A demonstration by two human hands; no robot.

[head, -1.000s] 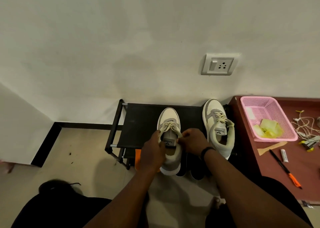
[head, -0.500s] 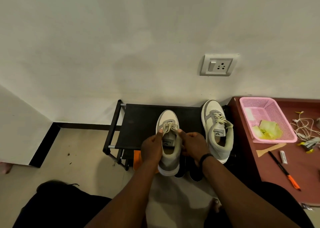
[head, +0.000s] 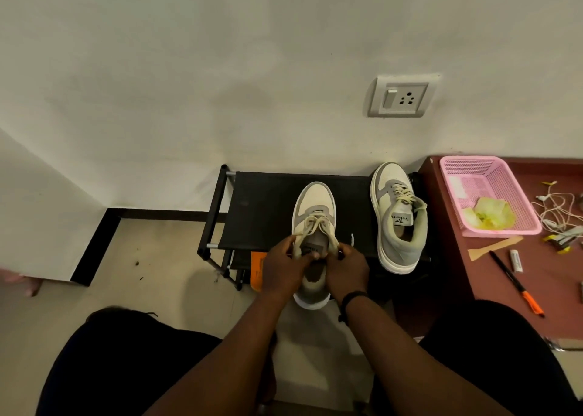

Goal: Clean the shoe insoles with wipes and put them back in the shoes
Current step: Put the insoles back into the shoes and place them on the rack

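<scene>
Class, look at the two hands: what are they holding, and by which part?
Both the left hand and right hand hold the near shoe, gripping the sides of its opening by the laces.

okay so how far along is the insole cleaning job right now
Likely near the end, though no insole is visible. The second shoe stands alone on the black rack, and crumpled wipes lie in the pink basket. Left hand and right hand grip the near shoe at its opening. Left: finish and release it.

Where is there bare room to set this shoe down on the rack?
Free: the black rack top left of the held shoe, out to its left rail. Narrower: the strip between that shoe and the second shoe. Crowded: the right end, where the second shoe sits beside the table.
</scene>
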